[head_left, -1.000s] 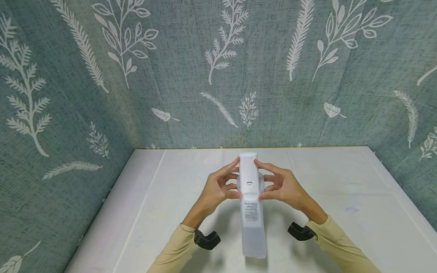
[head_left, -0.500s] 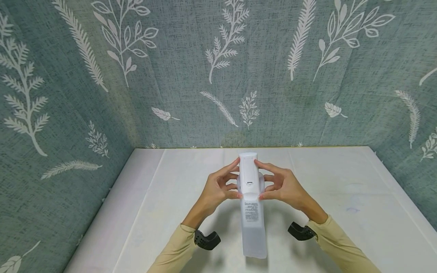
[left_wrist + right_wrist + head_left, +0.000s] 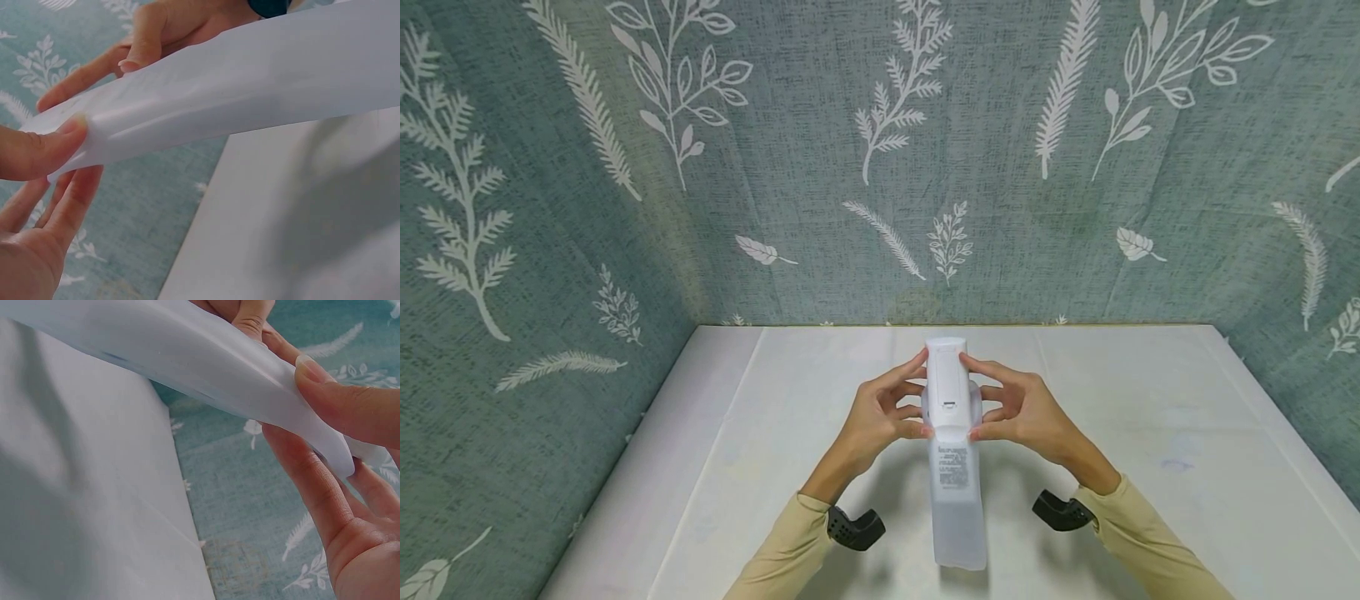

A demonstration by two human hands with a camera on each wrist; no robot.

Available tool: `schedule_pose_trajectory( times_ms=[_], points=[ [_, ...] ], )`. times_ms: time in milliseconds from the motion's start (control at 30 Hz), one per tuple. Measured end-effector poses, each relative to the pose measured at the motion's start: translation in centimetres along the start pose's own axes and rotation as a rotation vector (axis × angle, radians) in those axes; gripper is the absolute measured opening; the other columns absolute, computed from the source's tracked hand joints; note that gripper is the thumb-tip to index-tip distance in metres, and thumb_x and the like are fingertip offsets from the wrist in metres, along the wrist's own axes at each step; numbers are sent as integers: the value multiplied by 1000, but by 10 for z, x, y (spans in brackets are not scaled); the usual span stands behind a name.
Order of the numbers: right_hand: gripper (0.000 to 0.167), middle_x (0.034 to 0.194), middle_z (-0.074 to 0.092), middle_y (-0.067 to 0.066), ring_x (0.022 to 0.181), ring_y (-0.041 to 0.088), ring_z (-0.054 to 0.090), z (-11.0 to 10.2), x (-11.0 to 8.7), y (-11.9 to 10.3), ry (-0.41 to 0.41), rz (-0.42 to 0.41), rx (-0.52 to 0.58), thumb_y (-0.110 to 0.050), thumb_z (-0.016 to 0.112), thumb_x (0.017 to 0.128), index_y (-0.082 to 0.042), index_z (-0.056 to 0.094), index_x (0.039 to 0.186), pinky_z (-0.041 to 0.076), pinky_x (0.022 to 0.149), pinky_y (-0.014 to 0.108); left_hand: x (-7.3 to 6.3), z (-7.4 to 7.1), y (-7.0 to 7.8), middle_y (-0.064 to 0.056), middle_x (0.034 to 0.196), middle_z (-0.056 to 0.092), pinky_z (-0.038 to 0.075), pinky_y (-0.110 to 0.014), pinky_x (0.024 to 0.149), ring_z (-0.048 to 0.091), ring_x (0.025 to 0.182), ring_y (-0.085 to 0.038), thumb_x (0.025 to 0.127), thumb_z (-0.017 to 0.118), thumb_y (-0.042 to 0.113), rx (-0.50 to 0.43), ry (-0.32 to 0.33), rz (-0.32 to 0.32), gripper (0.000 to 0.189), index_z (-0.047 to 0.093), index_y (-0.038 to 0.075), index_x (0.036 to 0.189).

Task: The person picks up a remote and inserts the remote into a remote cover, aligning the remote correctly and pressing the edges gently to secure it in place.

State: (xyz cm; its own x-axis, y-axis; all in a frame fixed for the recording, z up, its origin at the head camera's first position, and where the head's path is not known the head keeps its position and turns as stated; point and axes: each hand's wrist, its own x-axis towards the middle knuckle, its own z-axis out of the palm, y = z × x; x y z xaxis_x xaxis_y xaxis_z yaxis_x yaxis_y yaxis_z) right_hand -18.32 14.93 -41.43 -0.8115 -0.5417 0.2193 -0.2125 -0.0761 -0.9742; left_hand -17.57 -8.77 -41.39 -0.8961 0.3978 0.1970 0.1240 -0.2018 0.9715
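Note:
A white remote control (image 3: 947, 375) is held up over the table, its back with the battery cover turned to the head camera. Its lower part sits inside a translucent plastic sleeve (image 3: 958, 529), with printed text showing through. The sleeve's end hangs past the remote towards me. My left hand (image 3: 880, 411) grips the left edge with thumb and fingers, and my right hand (image 3: 1017, 408) grips the right edge likewise. Both wrist views show the smooth sleeve (image 3: 206, 87) pinched by the thumbs near its mouth. A rounded bulge sticks out behind the remote, its nature unclear.
The white-covered table (image 3: 790, 450) reaches back to a wall of green cloth (image 3: 820, 142) with white leaf patterns. More of that cloth closes in the left and right sides. Black wrist cameras (image 3: 855, 528) sit at both cuffs.

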Motion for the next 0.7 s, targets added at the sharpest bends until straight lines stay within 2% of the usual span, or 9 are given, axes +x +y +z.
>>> schedule_pose_trajectory(
  times_ms=[233,700],
  points=[
    [87,150,30,14,117,36,53,1,0,-1,8,2,15,5,79,70,-6,37,145,56,78,44,0,-1,0,-15,129,49,55,-39,84,55,107,-28,64,71,-25,0,3,-1,92,46,19,141],
    [86,149,31,14,115,29,56,1,2,-1,2,4,44,6,78,71,-5,37,145,56,79,45,0,-1,2,-16,128,49,56,-39,83,55,106,-29,64,71,-25,-9,6,8,90,48,17,140]
  ],
)
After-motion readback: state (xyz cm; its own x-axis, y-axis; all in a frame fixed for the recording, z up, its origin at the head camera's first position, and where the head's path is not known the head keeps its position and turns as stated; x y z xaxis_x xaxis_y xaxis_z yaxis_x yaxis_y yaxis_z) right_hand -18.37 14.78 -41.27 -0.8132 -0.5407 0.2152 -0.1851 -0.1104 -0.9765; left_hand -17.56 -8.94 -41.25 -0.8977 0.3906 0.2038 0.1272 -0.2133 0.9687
